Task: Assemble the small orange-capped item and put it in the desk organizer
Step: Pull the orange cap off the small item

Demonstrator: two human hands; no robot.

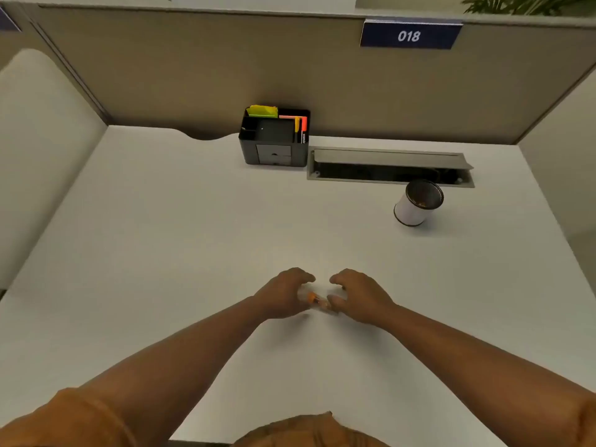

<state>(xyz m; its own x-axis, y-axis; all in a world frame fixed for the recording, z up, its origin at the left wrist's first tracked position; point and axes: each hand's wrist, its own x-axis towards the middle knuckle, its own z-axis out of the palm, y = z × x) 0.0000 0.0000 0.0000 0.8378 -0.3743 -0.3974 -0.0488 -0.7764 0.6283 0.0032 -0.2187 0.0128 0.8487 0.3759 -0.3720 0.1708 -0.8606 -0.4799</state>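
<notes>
Two bare hands meet low over the white desk (pixel 161 237): left hand (pixel 283 293) and right hand (pixel 361 295), fingers curled narrow around one small clear orange-capped item (pixel 314 299) held between them; blur hides the exact grip. One black plastic desk organizer (pixel 274 138) with yellow and orange notes stands well apart at the beige partition wall (pixel 193 75). One white cylindrical pen cup (pixel 417 203) stands right, just before one grey open cable tray (pixel 390 166). One blue "018" plaque (pixel 409 35). Nothing between hands and organizer.

Small orange-capped item (pixel 314 299) blurred between both hands (grip unclear); organizer's (pixel 274 154) contents too small to identify.
</notes>
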